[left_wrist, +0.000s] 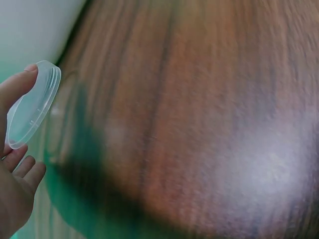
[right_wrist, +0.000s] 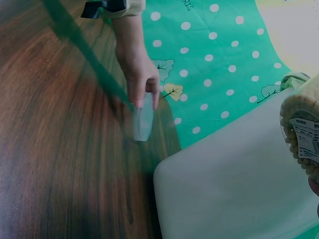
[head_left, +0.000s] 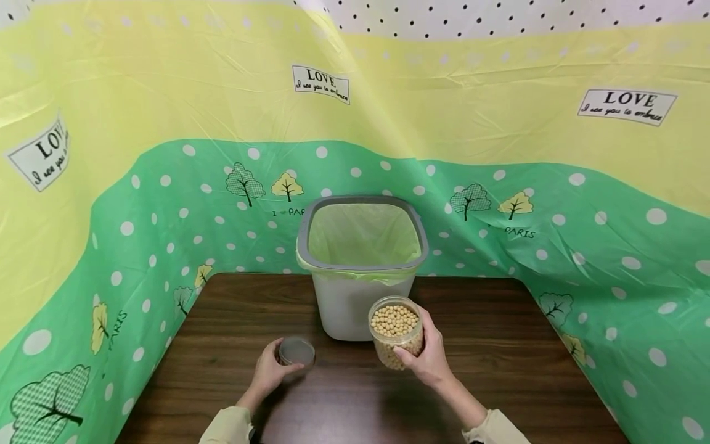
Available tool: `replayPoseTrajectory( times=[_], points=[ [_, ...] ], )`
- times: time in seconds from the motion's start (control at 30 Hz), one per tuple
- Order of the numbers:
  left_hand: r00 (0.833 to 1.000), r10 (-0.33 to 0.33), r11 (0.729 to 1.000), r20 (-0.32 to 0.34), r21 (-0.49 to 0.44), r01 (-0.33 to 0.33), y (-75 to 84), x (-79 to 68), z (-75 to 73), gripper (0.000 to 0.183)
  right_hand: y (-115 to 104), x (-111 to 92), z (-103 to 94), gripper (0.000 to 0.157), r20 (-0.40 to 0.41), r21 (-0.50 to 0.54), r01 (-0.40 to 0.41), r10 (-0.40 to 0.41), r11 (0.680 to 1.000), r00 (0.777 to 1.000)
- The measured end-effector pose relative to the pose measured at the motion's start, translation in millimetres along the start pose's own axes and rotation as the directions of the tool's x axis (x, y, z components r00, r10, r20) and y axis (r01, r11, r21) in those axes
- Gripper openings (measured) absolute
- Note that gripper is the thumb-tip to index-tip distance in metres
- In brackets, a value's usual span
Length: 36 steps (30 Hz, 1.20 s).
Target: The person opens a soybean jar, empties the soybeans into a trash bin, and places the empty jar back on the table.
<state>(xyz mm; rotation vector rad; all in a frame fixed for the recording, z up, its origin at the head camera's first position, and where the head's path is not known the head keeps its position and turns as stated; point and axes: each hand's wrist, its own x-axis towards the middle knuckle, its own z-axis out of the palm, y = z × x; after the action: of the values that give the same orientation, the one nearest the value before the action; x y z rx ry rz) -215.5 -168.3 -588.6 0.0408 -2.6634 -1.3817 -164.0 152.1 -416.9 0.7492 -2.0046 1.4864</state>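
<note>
My left hand [head_left: 268, 371] pinches a clear round plastic lid [head_left: 297, 351] by its edge, low over the table, left of the bin. In the left wrist view the thumb lies on the upper edge of the lid [left_wrist: 36, 105], and the other fingers are below it. My right hand [head_left: 434, 356] grips a clear plastic jar [head_left: 392, 353] from its right side, in front of the bin. The jar has no lid on and holds round pale-yellow beans [head_left: 395, 320] almost to the rim. A printed label [right_wrist: 306, 137] shows on its bottom in the right wrist view.
A light-grey bin [head_left: 344, 308] with a darker grey rim and a pale-green liner bag [head_left: 363, 237] stands at the table's back middle. The dark wood table [head_left: 499, 345] is surrounded by a green and yellow printed curtain [head_left: 194, 203].
</note>
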Motion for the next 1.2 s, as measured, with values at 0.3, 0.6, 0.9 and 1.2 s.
replayPoseTrajectory(
  times=[0.3, 0.6, 0.9, 1.2],
  points=[
    [0.997, 0.073, 0.993, 0.001, 0.091, -0.073, -6.4, -1.7, 1.1, 0.088, 1, 3, 1.9, 0.073, -0.033, 0.028, 0.014, -0.013, 1.0, 0.999],
    [0.987, 0.144, 0.962, 0.073, 0.225, -0.157, -12.5, -1.2, 1.1, 0.087, -3, 8, 4.6, 0.076, -0.049, 0.023, 0.008, -0.007, 1.0, 0.999],
    [0.983, 0.15, 0.949, 0.106, 0.265, -0.173, -14.3, -3.2, 1.9, 0.089, 25, 2, 4.3, 0.081, -0.08, 0.062, 0.049, -0.044, 0.997, 0.996],
    [0.982, 0.154, 0.974, 0.112, 0.149, -0.17, 5.5, 8.0, -11.7, 0.092, 33, 3, 2.4, 0.078, -0.116, 0.143, 0.065, -0.049, 0.988, 0.992]
  ],
)
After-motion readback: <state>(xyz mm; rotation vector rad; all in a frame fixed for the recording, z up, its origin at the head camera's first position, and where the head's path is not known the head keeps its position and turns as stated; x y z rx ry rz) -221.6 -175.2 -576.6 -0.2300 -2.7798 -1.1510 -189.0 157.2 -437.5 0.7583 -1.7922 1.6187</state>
